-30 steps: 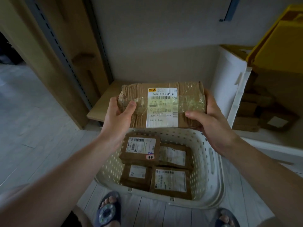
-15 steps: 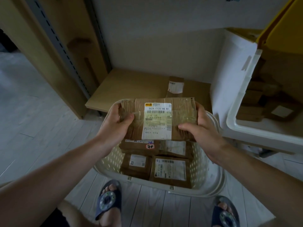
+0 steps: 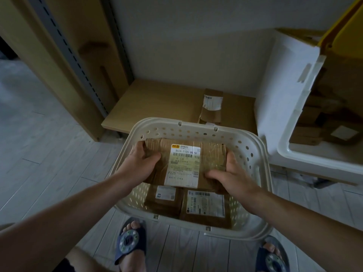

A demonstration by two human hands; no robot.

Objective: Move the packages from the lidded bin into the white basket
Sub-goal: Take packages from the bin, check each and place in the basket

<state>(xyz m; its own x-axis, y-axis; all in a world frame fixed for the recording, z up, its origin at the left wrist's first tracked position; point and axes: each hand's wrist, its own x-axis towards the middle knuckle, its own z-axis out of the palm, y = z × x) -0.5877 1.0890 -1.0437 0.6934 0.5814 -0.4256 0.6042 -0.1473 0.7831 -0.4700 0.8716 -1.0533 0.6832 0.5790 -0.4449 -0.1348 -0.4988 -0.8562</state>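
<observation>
Head camera: our left hand (image 3: 140,165) and right hand (image 3: 232,176) grasp opposite ends of a taped brown package (image 3: 184,165) inside the white basket (image 3: 253,154), above two labelled packages (image 3: 204,207).

Three packages (image 3: 182,163) in one basket (image 3: 253,146)

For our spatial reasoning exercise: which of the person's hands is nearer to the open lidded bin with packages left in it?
Right. The right hand grips the package's end on the side facing the lidded bin; the left hand grips the far end, across the white basket.
</observation>
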